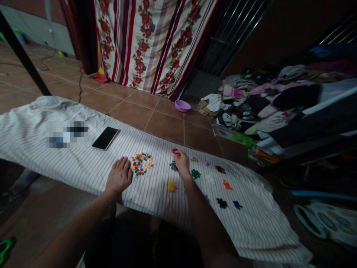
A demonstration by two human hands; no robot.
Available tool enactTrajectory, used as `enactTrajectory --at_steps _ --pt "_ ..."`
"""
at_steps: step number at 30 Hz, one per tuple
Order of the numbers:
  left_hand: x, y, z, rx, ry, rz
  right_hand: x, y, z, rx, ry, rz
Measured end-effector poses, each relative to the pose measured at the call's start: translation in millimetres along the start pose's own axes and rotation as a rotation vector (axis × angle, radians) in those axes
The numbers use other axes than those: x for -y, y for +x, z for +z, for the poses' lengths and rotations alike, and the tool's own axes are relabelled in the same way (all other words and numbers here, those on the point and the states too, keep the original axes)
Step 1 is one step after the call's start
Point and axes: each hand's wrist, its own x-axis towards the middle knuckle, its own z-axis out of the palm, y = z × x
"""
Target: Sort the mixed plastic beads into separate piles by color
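Note:
My left hand (119, 174) lies flat on the striped cloth, its fingers stretched out along the near-left side of a mixed pile of small coloured pieces (142, 163). With fingers pinched together, my right hand (182, 162) is at a small heap of red pieces (174, 150); what its fingertips hold is too small to make out. Close to that hand are a grey heap (173, 166), a dark green heap (195, 174) and a yellow heap (171, 186). My right forearm partly hides a light green heap (186, 192).
More sorted heaps lie to the right: beige (193, 159), pink (206, 163), brown (220, 169), orange (227, 184), black-green (222, 203) and blue (237, 204). A phone (106, 138) rests at the left on the striped cloth (134, 201). Beyond are a purple basin (183, 106) and piled clothes (267, 100).

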Motion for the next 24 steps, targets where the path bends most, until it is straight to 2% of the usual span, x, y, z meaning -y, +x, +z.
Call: enactTrajectory --at_steps 4,8,13,17,24 --pt "-0.2 0.2 -0.1 -0.002 0.011 0.008 -10.7 8.5 -3.8 0.012 -0.096 0.049" --pt "-0.4 0.0 -0.2 -0.011 0.007 0.008 -15.7 14.6 -1.7 0.060 -0.174 0.029" --pt "0.5 -0.1 0.4 -0.022 -0.014 0.004 -18.6 20.6 5.2 0.075 -0.160 0.011" --pt "1.1 -0.4 1.0 -0.021 -0.021 0.001 -19.3 18.5 4.8 0.064 -0.124 -0.002" --pt "0.2 0.2 -0.1 0.003 -0.029 0.005 -20.5 6.7 -9.2 0.053 -0.148 -0.088"
